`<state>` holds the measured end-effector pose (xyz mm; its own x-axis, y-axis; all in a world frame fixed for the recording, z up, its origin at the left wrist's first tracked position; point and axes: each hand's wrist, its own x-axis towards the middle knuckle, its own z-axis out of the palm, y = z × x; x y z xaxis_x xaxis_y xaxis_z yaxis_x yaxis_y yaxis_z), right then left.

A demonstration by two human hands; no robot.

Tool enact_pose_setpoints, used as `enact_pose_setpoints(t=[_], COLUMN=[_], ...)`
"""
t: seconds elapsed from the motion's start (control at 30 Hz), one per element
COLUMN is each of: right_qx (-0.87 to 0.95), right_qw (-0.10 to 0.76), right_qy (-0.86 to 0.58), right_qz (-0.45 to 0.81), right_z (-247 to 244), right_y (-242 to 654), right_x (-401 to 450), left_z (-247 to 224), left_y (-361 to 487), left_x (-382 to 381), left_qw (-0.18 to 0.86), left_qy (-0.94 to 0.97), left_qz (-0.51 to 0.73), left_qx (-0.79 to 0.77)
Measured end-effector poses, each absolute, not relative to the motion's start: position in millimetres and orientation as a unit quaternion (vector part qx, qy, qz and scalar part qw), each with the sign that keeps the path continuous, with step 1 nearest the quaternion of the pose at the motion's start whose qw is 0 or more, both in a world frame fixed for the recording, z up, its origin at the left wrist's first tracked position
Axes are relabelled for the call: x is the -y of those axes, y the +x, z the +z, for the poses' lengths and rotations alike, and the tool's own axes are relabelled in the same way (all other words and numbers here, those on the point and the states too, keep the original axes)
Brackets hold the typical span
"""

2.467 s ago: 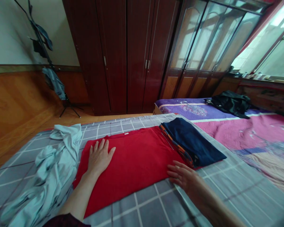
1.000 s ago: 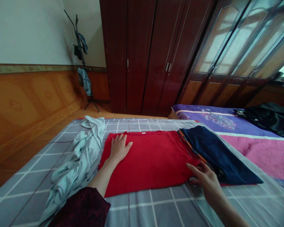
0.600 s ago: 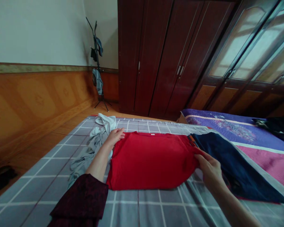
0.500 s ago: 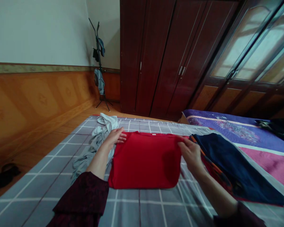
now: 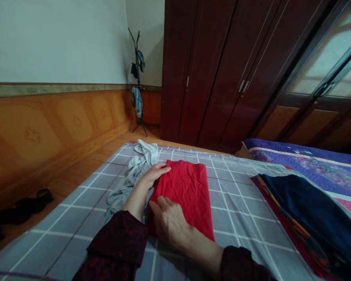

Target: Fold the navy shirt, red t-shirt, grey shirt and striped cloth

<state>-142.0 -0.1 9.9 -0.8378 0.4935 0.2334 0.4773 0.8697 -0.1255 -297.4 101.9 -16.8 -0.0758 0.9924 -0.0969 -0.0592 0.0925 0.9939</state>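
Note:
A red T-shirt (image 5: 188, 187) lies doubled over into a narrow upright rectangle on the checked bedsheet. My left hand (image 5: 156, 173) rests at its far left corner with the fingers stretched out over the fabric. Closer to me, my right hand (image 5: 170, 218) crosses to the shirt's left edge, its fingers curled closed on the cloth there. The fingertips of the right hand are partly hidden. Beside my left arm is a crumpled light grey garment (image 5: 146, 152).
The grey checked bedsheet (image 5: 231, 207) spreads under everything. A stack of folded dark blue clothes (image 5: 307, 210) sits at the right. Beyond are a purple bedspread (image 5: 304, 160), a dark red wardrobe (image 5: 210, 78) and a coat rack (image 5: 138, 78). Dark items (image 5: 26, 208) lie on the floor.
My right hand has carried the shirt's right side over to the left, so the shirt is about half as wide. My left hand stays at the far left corner. The view has turned left.

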Motion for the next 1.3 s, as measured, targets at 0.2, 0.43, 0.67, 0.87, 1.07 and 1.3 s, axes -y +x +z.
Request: enact_pose_setpoints(t=[0.2,0.43,0.67,0.87,1.07,1.3], right_qx=[0.954,0.957,0.949,0.942,0.940,0.939], right_qw=[0.177,0.167,0.200,0.153,0.181,0.172], right_qy=[-0.236,-0.233,-0.240,-0.296,-0.289,-0.295], right_qz=[0.049,0.045,-0.050,-0.040,-0.022,-0.047], right_z=[14,-2,-21,-14,-13,-9], right_y=[-121,-114,-86,-49,-25,-33], right_x=[3,12,18,5,0,7], left_z=[-11,-5,-13,-13,-11,-15], left_y=[-295,-299,-297,-298,-301,-304], left_x=[-104,-97,-100,-104,-103,-103], left_qw=[0.477,0.465,0.446,0.415,0.406,0.402], left_qy=[0.461,0.499,0.539,0.552,0.573,0.580], left_qz=[0.514,0.488,0.445,0.420,0.402,0.392], left_qx=[-0.543,-0.544,-0.560,-0.588,-0.588,-0.590])
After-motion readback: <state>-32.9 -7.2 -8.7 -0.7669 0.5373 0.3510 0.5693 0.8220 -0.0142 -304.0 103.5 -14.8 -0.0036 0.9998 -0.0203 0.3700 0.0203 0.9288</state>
